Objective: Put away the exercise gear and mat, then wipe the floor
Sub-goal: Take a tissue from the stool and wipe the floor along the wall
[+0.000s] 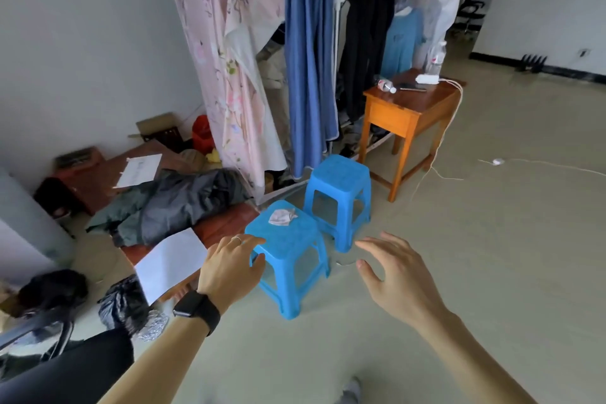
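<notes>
Far left there's a black bag [123,303] on the floor [492,239], and next to it a white sheet of paper [170,262] lying on some reddish boards. Behind that is a heap of dark clothing [183,200], with a pink floral curtain [223,59] and a blue curtain [308,59] hanging further back.

The left hand [229,266], which has a black watch [196,308] on the wrist, is at the near blue stool [288,259]. Its fingers [252,239] lie over the seat's left corner and the thumb presses the side just below, so it's lightly pinching that corner. A crumpled rag [282,216] sits on the far side of that same seat, untouched. The second blue stool [339,193] stands just behind and to the right, pretty much touching the first.

The right hand [396,275] hovers over bare floor just right of the near stool, fingers spread wide and holding nothing.

Further right is a wooden desk [410,115] with a plastic bottle [385,85] lying on its side and a white power strip [426,78] on top. A white cable [541,167] trails across the floor. Can't spot any mat or exercise gear.
</notes>
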Available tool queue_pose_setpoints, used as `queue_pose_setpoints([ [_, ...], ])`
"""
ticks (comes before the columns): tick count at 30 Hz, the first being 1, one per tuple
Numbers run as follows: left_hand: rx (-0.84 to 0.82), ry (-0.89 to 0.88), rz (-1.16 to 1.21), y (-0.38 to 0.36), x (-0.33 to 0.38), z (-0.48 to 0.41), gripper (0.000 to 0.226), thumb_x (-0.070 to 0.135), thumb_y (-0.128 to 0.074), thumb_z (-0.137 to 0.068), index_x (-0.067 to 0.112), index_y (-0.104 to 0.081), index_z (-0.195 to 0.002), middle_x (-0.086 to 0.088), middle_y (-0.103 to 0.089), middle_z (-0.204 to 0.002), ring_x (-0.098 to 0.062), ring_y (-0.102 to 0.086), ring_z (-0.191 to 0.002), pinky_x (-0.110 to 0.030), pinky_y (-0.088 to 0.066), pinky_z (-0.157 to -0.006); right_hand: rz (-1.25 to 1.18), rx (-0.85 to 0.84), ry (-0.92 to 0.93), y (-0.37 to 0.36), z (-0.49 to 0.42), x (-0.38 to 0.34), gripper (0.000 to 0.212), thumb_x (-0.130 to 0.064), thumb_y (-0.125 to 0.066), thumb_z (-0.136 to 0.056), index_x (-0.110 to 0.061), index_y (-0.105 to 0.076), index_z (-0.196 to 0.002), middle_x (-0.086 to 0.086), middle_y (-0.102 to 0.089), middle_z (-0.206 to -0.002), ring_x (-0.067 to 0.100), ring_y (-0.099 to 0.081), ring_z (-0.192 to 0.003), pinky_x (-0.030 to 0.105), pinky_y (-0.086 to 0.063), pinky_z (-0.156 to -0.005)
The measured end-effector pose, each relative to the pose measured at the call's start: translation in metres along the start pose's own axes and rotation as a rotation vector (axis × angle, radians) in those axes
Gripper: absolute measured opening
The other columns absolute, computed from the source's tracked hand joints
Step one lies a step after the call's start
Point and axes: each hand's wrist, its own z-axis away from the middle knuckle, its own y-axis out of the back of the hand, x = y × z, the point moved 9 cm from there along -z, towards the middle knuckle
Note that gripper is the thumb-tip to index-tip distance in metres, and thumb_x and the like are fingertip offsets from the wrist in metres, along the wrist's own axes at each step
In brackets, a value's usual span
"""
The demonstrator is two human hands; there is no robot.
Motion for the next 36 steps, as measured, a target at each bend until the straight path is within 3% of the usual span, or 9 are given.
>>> queue_pose_setpoints([
  [10,-0.195,0.157,-0.021,-0.089,-0.055,-0.171,0.051,0.050,-0.028,-0.089,0.046,-0.055,-0.131,0.019,-0.059,-0.134,-0.015,-0.054,-0.120,-0.036,-0.045,-0.100,-0.082,-0.285,-0.004,-0.159,-0.177,0.054,0.045,-0.047,-0.048,-0.087,-0.024,-0.070,-0.118,-0.010,-0.071,-0.116,0.025,-0.061,-0.118,0.042,-0.053,-0.095],
  [17,-0.361,0.172,0.025,-0.184,-0.089,-0.275,0.044,0.043,-0.047,-0.095,0.040,-0.052,-0.138,0.013,-0.053,-0.144,-0.018,-0.045,-0.133,-0.036,-0.034,-0.108,-0.027,-0.482,-0.092,-0.295,-0.251,0.086,0.050,-0.049,-0.043,-0.089,-0.023,-0.068,-0.123,-0.006,-0.069,-0.123,0.027,-0.060,-0.123,0.040,-0.050,-0.098],
  [21,-0.571,0.116,-0.002,-0.285,-0.119,-0.343,0.050,0.045,-0.044,-0.097,0.038,-0.040,-0.147,0.008,-0.037,-0.156,-0.017,-0.030,-0.145,-0.036,-0.025,-0.115,0.025,-0.703,-0.229,-0.396,-0.280,0.122,0.052,-0.050,-0.042,-0.099,-0.030,-0.042,-0.147,-0.011,-0.042,-0.154,0.018,-0.033,-0.145,0.033,-0.032,-0.113],
  [26,-0.756,-0.021,-0.115,-0.396,-0.145,-0.415,0.062,0.046,-0.047,-0.096,0.029,-0.027,-0.153,-0.003,-0.019,-0.163,-0.030,-0.018,-0.149,-0.045,-0.020,-0.119,0.009,-0.771,-0.443,-0.502,-0.303,0.170,0.057,-0.049,-0.043,-0.100,-0.027,-0.036,-0.152,-0.003,-0.030,-0.162,0.021,-0.027,-0.148,0.036,-0.031,-0.116],
  [29,-0.734,-0.088,-0.090,-0.450,-0.155,-0.450,0.071,0.049,-0.054,-0.094,0.028,-0.022,-0.154,-0.006,-0.014,-0.165,-0.033,-0.015,-0.150,-0.047,-0.020,-0.120,0.019,-0.756,-0.512,-0.562,-0.307,0.189,0.065,-0.050,-0.041,-0.099,-0.024,-0.026,-0.156,0.003,-0.016,-0.166,0.026,-0.018,-0.151,0.041,-0.027,-0.118],
  [33,-0.724,-0.244,-0.108,-0.508,-0.160,-0.466,0.074,0.049,-0.061,-0.091,0.039,-0.024,-0.155,-0.004,-0.016,-0.165,-0.032,-0.017,-0.150,-0.048,-0.025,-0.119,0.044,-0.840,-0.519,-0.628,-0.287,0.195,0.074,-0.049,-0.040,-0.100,-0.033,0.003,-0.158,-0.001,0.016,-0.166,0.024,0.009,-0.154,0.052,-0.014,-0.122],
  [36,-0.559,-0.275,-0.067,-0.523,-0.164,-0.473,0.063,0.043,-0.073,-0.083,0.041,-0.051,-0.142,-0.005,-0.042,-0.154,-0.034,-0.042,-0.139,-0.049,-0.049,-0.101,0.054,-0.840,-0.520,-0.651,-0.266,0.197,0.080,-0.050,-0.045,-0.099,-0.039,0.009,-0.157,-0.005,0.028,-0.163,0.020,0.019,-0.152,0.055,-0.012,-0.120],
])
